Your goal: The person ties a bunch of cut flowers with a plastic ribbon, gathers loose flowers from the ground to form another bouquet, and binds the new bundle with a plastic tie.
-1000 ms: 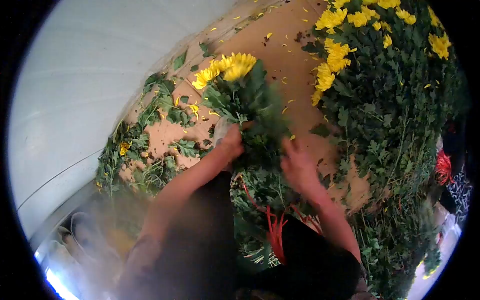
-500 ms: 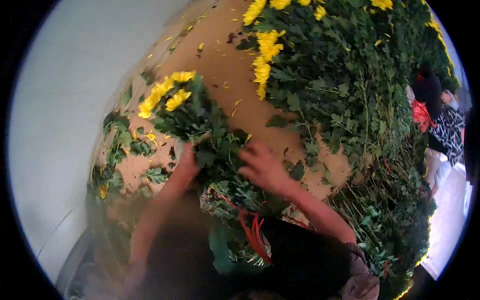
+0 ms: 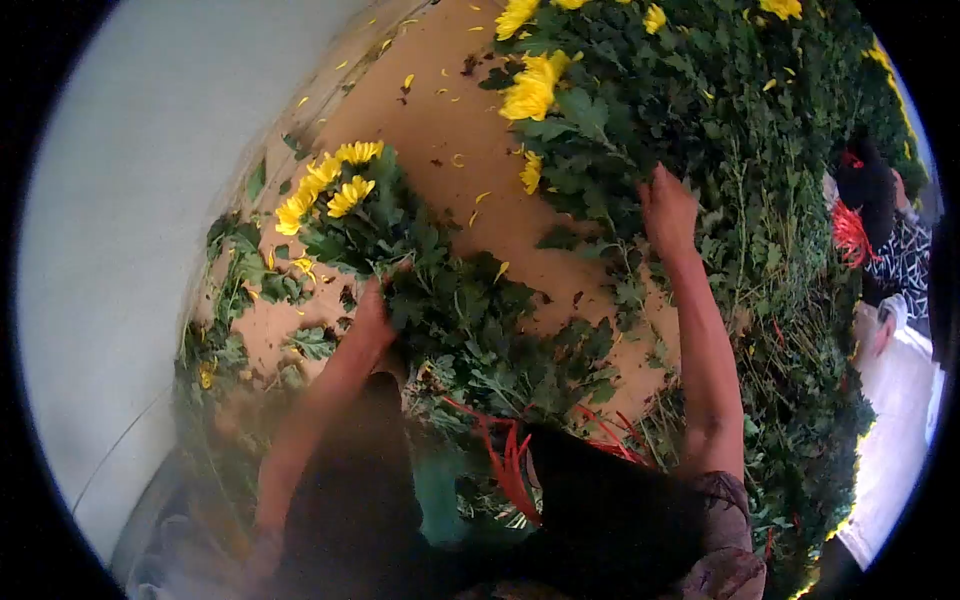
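A small bunch of yellow chrysanthemums with dark green leaves is gripped round its stems by my left hand. Further right, my right hand is closed at the near side of a large pile of leafy chrysanthemums. It pinches a chrysanthemum stem there, though the leaves partly hide the fingertips. Yellow blooms stick out from the pile's left edge. Loose leafy greens lie between my two hands.
Red ties hang in front of my body. Fallen leaves and petals litter the brown surface. A pale wall or sheet borders the left. Another person in patterned clothing is at the far right.
My right hand has moved from the greens beside the bunch up and right to the pile, where it closed. Blooms at the pile's edge have shifted. My left hand stays on the bunch.
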Tool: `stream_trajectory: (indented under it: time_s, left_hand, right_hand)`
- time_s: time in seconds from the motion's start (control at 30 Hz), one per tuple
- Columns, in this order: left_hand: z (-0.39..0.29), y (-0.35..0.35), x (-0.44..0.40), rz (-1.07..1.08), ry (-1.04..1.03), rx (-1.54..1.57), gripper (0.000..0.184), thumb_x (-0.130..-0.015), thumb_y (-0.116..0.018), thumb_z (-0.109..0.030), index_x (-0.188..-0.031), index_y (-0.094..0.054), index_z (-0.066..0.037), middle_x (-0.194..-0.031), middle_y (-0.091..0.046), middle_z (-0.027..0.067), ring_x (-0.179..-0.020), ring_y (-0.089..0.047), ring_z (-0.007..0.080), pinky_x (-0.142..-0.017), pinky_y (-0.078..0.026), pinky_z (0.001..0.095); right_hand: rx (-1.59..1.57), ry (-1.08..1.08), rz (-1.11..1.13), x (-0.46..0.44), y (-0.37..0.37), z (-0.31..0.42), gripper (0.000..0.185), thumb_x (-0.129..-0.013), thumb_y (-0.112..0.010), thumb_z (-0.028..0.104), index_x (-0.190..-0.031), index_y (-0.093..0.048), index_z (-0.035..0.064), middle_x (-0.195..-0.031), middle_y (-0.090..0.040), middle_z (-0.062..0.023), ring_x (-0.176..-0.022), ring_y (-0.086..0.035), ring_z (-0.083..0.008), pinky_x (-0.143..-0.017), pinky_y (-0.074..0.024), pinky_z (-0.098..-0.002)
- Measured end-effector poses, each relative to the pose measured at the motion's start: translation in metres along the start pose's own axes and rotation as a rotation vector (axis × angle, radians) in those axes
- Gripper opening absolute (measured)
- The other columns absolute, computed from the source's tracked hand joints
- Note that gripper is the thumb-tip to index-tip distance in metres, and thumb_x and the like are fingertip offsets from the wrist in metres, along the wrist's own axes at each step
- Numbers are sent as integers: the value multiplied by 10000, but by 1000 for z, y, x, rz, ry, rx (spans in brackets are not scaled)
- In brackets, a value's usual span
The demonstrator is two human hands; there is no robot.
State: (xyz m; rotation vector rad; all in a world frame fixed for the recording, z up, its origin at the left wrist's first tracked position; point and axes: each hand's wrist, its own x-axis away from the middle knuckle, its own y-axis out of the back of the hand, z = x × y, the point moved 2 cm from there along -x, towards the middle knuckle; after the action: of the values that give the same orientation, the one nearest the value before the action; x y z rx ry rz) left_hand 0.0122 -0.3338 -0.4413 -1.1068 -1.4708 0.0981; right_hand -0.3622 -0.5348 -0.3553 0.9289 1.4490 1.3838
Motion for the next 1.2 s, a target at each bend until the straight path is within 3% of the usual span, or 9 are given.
stream_trajectory:
  time_s: [0.3,0.37,0.5,0.63,0.7,0.8,0.93,1.03,1.2]
  left_hand:
    - [-18,-49,36,-91,-238,-475,422,-861,-567,-320,-1176,-607,-42,-1130,-637,103,-997,-622,270,-909,-500,420]
    - [-12,-32,15,118,25,186,387,-827,-612,-259,-1149,-616,-44,-1100,-648,105,-978,-628,270,-901,-505,428]
    - [-10,-23,14,138,38,229,369,-798,-656,-207,-1116,-619,-24,-1082,-654,102,-968,-630,259,-890,-511,429]
    - [-15,-25,17,147,8,165,368,-793,-671,-192,-1120,-619,-31,-1073,-656,97,-964,-633,250,-878,-518,422]
    - [-12,-23,15,209,-4,203,369,-789,-684,-178,-1123,-616,-34,-1066,-656,86,-948,-636,233,-861,-528,403]
    - [-8,-17,14,146,45,189,377,-789,-694,-185,-1128,-612,-42,-1071,-653,69,-944,-634,222,-858,-530,388]
    - [-1,-22,16,146,-29,200,370,-807,-684,-204,-1135,-609,-51,-1083,-652,58,-951,-633,218,-854,-530,381]
    - [-3,-27,26,153,-397,-452,348,-842,-643,-259,-1128,-611,-62,-1080,-653,59,-959,-634,213,-845,-530,378]
    - [-12,-29,42,-55,-300,-293,387,-889,-546,-351,-1144,-605,-67,-1077,-653,80,-963,-630,231,-861,-514,391]
  right_hand:
    - [-453,-50,569,40,44,184,456,-894,-561,217,-1325,-441,128,-828,-646,-192,-723,-616,-395,-614,-483,-497]
    - [-568,-48,540,50,29,196,308,-902,-551,171,-1181,-477,63,-788,-606,-209,-716,-579,-415,-619,-464,-469]
    - [-769,-251,616,67,17,211,170,-909,-552,128,-982,-503,-17,-749,-560,-233,-700,-525,-437,-625,-439,-440]
    - [-664,-137,556,80,6,215,151,-893,-547,90,-1008,-523,-5,-743,-570,-220,-685,-527,-425,-623,-433,-445]
    - [-680,-7,543,78,12,221,464,-879,-522,107,-1326,-431,27,-798,-597,-251,-733,-588,-426,-620,-460,-494]
    - [-505,135,569,85,9,226,570,-844,-510,53,-1391,-360,1,-824,-609,-241,-748,-603,-408,-629,-475,-484]
    - [-457,152,599,86,14,232,594,-823,-505,43,-1389,-341,-26,-841,-618,-228,-720,-613,-392,-612,-486,-482]
    - [-461,71,575,89,13,234,487,-806,-554,65,-1276,-442,8,-804,-618,-236,-753,-592,-440,-661,-477,-513]
    - [-446,-110,630,80,5,205,363,-875,-580,194,-1157,-501,-21,-915,-610,-230,-779,-599,-429,-674,-491,-503]
